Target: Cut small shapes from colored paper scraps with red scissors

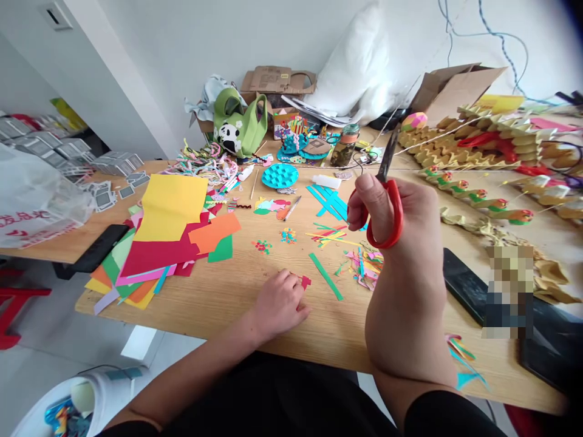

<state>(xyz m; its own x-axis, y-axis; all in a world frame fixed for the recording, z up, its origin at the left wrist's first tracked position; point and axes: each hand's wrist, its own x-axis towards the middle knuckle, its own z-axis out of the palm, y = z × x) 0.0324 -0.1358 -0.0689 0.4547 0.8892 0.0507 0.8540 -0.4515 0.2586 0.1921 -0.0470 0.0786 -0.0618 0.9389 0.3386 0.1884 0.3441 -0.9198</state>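
Observation:
Raised high over the right side of the table, my right hand [401,237] grips a pair of scissors [386,233] with red handles. The thumb is in one loop and the dark blades point up and away. My left hand [282,300] rests low on the tabletop with its fingers curled together; what lies under them is hidden. Small red paper pieces [306,282] lie right beside its fingers. Between the hands is a green paper strip [325,276]. Little piles of red-and-green paper bits [262,246] and blue-and-yellow bits [288,235] sit beyond my left hand.
Coloured paper sheets [170,209] are stacked at left. Thin cut strips [328,235] and paper scraps [364,264] lie mid-table. A black phone [464,285] is right of my right arm. Behind stand a green panda bag [241,124], a jar [345,145] and egg-carton crafts [483,194].

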